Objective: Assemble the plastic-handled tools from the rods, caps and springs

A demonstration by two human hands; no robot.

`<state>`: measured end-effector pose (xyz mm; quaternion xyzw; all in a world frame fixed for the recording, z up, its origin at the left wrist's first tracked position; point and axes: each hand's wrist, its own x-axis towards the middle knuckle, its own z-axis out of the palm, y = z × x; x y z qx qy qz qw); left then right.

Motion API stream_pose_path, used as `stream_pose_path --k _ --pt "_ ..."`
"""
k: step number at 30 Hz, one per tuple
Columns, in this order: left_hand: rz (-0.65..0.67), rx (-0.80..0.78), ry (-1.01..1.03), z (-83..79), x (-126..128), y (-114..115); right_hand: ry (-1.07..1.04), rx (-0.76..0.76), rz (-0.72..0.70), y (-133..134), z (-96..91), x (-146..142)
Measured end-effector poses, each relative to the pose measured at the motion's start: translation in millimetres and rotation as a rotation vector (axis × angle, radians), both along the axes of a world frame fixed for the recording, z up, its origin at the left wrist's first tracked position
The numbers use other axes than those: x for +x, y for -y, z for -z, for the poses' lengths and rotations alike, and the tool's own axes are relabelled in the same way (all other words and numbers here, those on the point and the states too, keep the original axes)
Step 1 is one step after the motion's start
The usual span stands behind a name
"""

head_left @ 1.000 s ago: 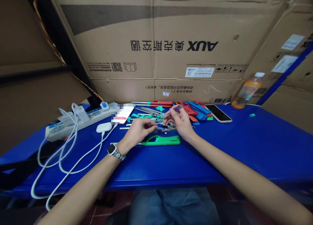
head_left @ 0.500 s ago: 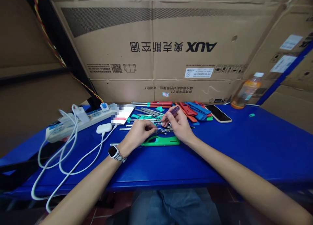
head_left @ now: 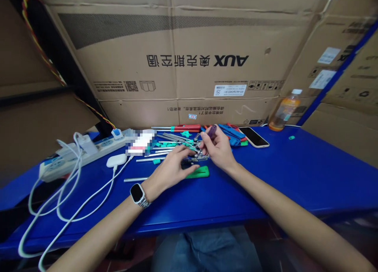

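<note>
My right hand [head_left: 218, 148] is closed around the purple handle of a screwdriver [head_left: 212, 131], its thin shaft pointing down and left at the small parts. Beside it, my left hand [head_left: 174, 163] has its thumb apart from its fingers. Dark and clear small lighter parts [head_left: 193, 160] lie in that gap; whether the fingers touch them is hard to tell. Under the left thumb lies a green lighter casing [head_left: 203, 172], partly covered by the hand, with a metal tube [head_left: 134, 180] showing to the left. Behind the hands are several metal tubes [head_left: 150, 159] and turquoise plastic pieces [head_left: 186, 134].
Red lighters [head_left: 190, 128] and blue casings [head_left: 233, 135] lie at the back. A phone [head_left: 254, 137] and an orange drink bottle [head_left: 284, 111] are to the right. Leftward are a power strip [head_left: 73, 158], white cables [head_left: 88, 215] and a white charging case [head_left: 116, 160]. Cardboard [head_left: 165, 36] stands behind.
My left fingers have come apart from a pinch, and the thumb now reaches over the green casing. My right hand still grips the screwdriver. The whole view has shifted slightly.
</note>
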<state>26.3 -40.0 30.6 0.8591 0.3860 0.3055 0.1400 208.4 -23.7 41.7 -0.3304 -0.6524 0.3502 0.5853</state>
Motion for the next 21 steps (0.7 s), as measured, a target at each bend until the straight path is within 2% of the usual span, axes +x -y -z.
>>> stream_pose_path --k 3,7,14,21 --pt "0.106 0.011 -0.138 -1.6 14 1 0.020 0.011 0.057 -3 0.7 9" --pt "0.156 -0.029 -0.221 3.0 24 -2 0.048 0.027 0.046 -4 6.1 11" --pt "0.146 -0.116 -0.154 8.2 7 -8 0.099 0.031 0.008 0 10.9 8" --pt "0.120 -0.105 -0.147 8.8 -1 -11 0.131 0.061 -0.030 7 15.1 1"
